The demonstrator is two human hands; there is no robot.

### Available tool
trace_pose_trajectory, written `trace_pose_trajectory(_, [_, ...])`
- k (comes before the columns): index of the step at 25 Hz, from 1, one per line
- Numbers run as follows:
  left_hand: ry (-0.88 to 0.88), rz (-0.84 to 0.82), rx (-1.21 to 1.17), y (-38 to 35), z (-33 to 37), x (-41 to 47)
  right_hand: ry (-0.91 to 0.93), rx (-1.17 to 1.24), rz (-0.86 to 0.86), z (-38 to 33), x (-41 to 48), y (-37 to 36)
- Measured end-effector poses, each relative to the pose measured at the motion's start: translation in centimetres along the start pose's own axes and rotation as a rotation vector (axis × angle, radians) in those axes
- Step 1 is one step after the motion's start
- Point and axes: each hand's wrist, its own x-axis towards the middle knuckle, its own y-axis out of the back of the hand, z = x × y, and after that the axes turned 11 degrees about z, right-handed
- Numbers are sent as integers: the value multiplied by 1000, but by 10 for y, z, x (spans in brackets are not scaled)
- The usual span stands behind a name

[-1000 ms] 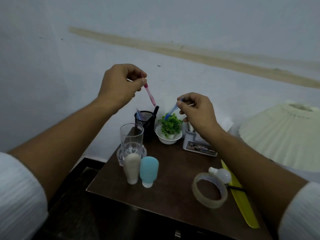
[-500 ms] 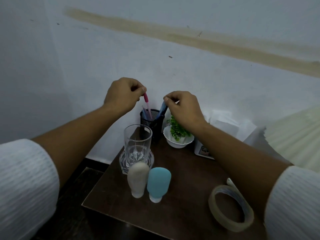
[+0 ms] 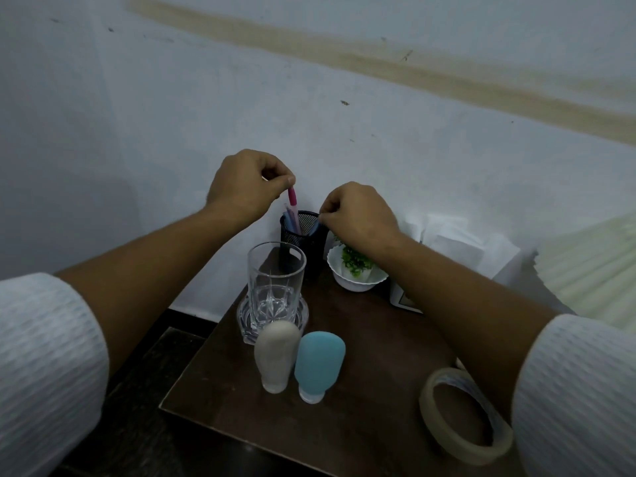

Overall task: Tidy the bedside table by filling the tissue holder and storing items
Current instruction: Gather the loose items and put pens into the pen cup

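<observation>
A black mesh pen cup [image 3: 300, 232] stands at the back of the dark brown bedside table [image 3: 371, 401]. My left hand [image 3: 242, 185] pinches the top of a pink pen [image 3: 292, 198] whose lower end is inside the cup. My right hand [image 3: 358, 215] pinches a blue pen [image 3: 315, 228] at the cup's right rim, most of it hidden inside. White tissues [image 3: 457, 241] stick up behind my right forearm; their holder is mostly hidden.
A clear glass [image 3: 277, 280] on a glass coaster stands in front of the cup. Beige [image 3: 277, 354] and blue [image 3: 320, 363] squeeze bottles stand near the front edge. A small plant in a white bowl [image 3: 356, 270], a tape roll [image 3: 463, 414] and a pale lampshade [image 3: 595, 266] lie to the right.
Both hands have come down towards the pen cup, lowering the pink and blue pens into it. The view has shifted left and closer.
</observation>
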Motion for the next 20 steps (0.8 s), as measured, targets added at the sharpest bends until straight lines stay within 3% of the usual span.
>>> trace_pose_trajectory(2, [22, 53, -54, 9, 5, 3, 13, -39, 51, -5, 3, 7])
trace_pose_trajectory(5, [165, 151, -261, 25, 10, 7, 17, 131, 53, -13, 11, 21])
trace_pose_trajectory(8, [428, 187, -515, 34, 11, 9, -42, 262, -77, -16, 17, 24])
trace_pose_trajectory(11, [688, 143, -689, 32, 12, 2, -115, 558, -22, -15, 18, 24])
trace_pose_trajectory(13, [744, 58, -657, 24, 8, -5, -193, 790, 77, -13, 19, 28])
trace_pose_trajectory(15, [681, -38, -496, 13, 4, -11, -232, 881, 154, -11, 23, 32])
trace_pose_trajectory(20, [473, -152, -343, -1, 11, -16, 12, 313, 136, -6, 25, 21])
